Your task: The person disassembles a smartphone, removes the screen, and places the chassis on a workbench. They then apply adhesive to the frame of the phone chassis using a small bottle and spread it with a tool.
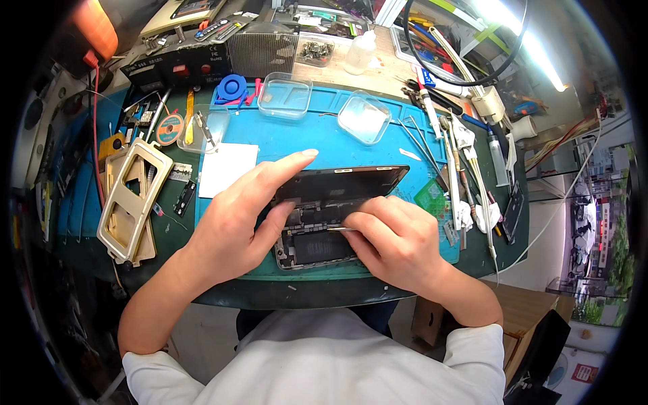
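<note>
Phone (314, 250) opened near bench's (236, 291) front edge, long axis roughly parallel | right hand (398, 236) nearer, fingers pinch thin tool (335, 229), tip left over phone | left hand (233, 219) at raised screen's (337, 185) left end, can't tell grip

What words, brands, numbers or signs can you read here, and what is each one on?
Black box with a red switch: white print on its front, which I won't copy out.
Orange-labelled spool: print too small to read.
Dark battery in the opened phone: faint marks, too blurred to read.
Red-and-white sign at lower right: too small to read.
</note>
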### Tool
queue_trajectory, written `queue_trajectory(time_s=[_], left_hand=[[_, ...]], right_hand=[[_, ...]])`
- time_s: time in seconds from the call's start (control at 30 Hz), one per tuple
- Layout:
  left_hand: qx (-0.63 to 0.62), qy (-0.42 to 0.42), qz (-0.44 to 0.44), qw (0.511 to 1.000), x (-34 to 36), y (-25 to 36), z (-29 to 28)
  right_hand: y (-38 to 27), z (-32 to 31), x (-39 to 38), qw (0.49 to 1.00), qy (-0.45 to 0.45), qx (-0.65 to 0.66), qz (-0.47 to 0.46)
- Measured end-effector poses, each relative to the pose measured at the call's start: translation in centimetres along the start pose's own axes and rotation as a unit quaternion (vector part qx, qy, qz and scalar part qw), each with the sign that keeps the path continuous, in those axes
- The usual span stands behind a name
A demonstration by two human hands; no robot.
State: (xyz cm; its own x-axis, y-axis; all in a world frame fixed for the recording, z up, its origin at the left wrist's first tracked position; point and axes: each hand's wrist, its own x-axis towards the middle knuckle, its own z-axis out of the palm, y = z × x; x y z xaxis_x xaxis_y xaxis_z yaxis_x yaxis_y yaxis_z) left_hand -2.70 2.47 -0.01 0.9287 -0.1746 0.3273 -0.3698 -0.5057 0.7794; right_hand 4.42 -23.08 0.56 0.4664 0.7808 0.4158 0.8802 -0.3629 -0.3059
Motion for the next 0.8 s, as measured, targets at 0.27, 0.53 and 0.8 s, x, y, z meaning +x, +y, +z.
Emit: queue_trajectory(time_s=[0.27,0.53,0.8], left_hand=[[0.008,0.005,0.012,1.000,0.14,-0.09,0.09],[0.005,0.009,0.021,1.000,0.16,-0.23,0.16],[0.005,0.009,0.013,1.000,0.19,-0.17,0.17]], right_hand=[[0.23,0.00,0.18,1.000,0.003,0.000,-0.008],[0.21,-0.02,0.21,1.000,0.003,-0.007,-0.012],[0.36,-0.09,0.26,1.000,0.001,0.001,-0.016]])
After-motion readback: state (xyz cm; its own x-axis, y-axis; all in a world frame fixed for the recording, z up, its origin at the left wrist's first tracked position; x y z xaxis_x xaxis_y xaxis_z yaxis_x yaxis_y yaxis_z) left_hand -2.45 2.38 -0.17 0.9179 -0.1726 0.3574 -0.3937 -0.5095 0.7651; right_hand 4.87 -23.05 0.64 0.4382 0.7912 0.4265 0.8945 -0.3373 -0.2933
